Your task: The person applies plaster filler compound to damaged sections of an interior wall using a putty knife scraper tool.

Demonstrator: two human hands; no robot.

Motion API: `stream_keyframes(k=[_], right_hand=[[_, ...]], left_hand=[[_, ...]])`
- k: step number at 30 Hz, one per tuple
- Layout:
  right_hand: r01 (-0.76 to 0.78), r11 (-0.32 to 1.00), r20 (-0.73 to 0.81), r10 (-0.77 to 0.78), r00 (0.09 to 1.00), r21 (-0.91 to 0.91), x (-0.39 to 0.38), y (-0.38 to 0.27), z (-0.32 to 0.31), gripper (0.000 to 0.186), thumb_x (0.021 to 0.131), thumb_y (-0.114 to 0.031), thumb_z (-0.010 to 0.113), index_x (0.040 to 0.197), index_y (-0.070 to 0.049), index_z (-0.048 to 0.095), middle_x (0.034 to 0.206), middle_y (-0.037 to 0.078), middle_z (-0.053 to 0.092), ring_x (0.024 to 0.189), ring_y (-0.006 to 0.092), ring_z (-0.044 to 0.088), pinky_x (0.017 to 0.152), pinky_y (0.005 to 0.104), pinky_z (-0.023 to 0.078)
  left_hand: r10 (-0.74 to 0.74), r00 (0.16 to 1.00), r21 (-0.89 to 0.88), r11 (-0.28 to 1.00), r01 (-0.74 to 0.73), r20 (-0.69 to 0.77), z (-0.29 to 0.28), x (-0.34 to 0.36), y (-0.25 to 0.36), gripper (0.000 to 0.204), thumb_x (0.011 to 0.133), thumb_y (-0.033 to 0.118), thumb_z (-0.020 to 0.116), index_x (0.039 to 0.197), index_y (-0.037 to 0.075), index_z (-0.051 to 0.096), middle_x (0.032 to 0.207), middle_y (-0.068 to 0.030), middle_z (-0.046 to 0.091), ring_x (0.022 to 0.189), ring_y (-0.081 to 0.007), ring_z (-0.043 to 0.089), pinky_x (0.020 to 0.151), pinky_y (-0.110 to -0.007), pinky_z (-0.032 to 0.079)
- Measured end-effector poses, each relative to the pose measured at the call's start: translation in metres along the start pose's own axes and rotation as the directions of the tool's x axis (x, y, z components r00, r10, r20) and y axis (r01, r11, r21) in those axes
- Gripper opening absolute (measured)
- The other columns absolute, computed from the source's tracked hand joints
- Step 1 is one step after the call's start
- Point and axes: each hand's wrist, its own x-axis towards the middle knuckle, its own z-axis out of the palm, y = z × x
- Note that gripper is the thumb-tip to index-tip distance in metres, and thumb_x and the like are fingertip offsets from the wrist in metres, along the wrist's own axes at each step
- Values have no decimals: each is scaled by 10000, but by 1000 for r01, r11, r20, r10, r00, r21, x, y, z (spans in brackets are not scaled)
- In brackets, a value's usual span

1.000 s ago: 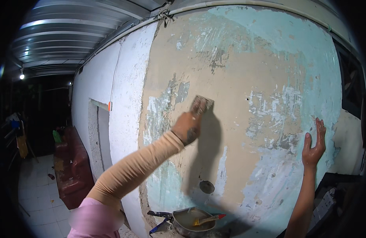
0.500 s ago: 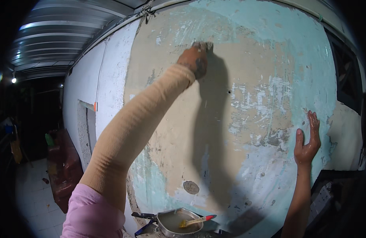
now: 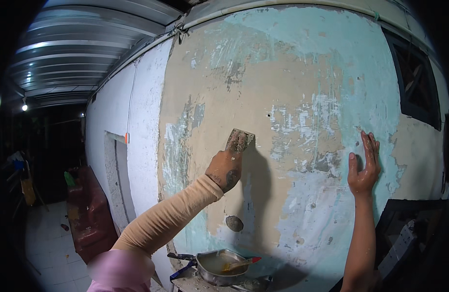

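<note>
My left hand [image 3: 226, 168], in a tan sleeve, presses a flat, plaster-crusted scraper [image 3: 244, 136] against the middle of the wall [image 3: 307, 204]. Its fingers lie over the back of the tool, and a long shadow falls below to the right. The wall is patchy beige, with peeling turquoise and white paint. Farther right, my wet right hand [image 3: 364, 168] rests open on the turquoise part, thumb apart and nothing in it. Below stands a metal pan [image 3: 219, 280] of cloudy liquid, with a red-tipped paintbrush [image 3: 244, 263] leaning across it.
The pan sits on a small dirty stand [image 3: 193, 283] against the wall's foot. A dark-framed opening [image 3: 414, 80] is at the upper right. To the left are a white wall with a doorway [image 3: 120, 177], a dark red sofa [image 3: 90, 214] and a tiled floor [image 3: 44, 243].
My left hand has come down the wall with the scraper, from near the top to the middle. The right hand stays open against the turquoise paint. The view has shifted slightly.
</note>
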Motion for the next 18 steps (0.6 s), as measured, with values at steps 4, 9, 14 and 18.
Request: stream_keyframes(k=[4, 9, 14, 18], right_hand=[[13, 1000, -22, -13, 1000, 26, 3, -2, 4, 477, 912, -151, 595, 1351, 25, 541, 1362, 160, 589, 1353, 384, 461, 1155, 533, 274], [13, 999, -58, -10, 998, 43, 4, 2, 2, 463, 916, -144, 588, 1338, 43, 542, 1350, 183, 593, 1342, 392, 474, 1149, 522, 294], [17, 999, -50, -15, 999, 42, 1, 2, 0, 464, 921, -150, 568, 1339, 50, 540, 1356, 192, 587, 1336, 396, 481, 1148, 532, 291], [28, 999, -29, -27, 999, 42, 3, -1, -2, 470, 911, -148, 573, 1334, 54, 541, 1353, 194, 589, 1332, 397, 486, 1149, 534, 289]], left_hand=[[20, 999, 41, 999, -18, -41, 0, 1, -8, 166, 838, 41, 526, 980, -12, 595, 836, -278, 627, 640, -425, 642, 579, -508, 546], [-67, 996, 44, 997, 64, 65, 7, 7, -3, 493, 713, -45, 530, 1204, -79, 561, 1189, -359, 577, 827, -464, 658, 720, -488, 572], [-71, 980, 22, 997, 77, -188, -1, 75, -29, 591, 703, 4, 576, 1291, -23, 524, 1236, -335, 570, 937, -480, 638, 802, -469, 566], [82, 989, 8, 997, -82, -121, -33, 131, -51, 342, 731, 69, 562, 1046, -31, 652, 926, -270, 664, 740, -480, 650, 711, -511, 570]])
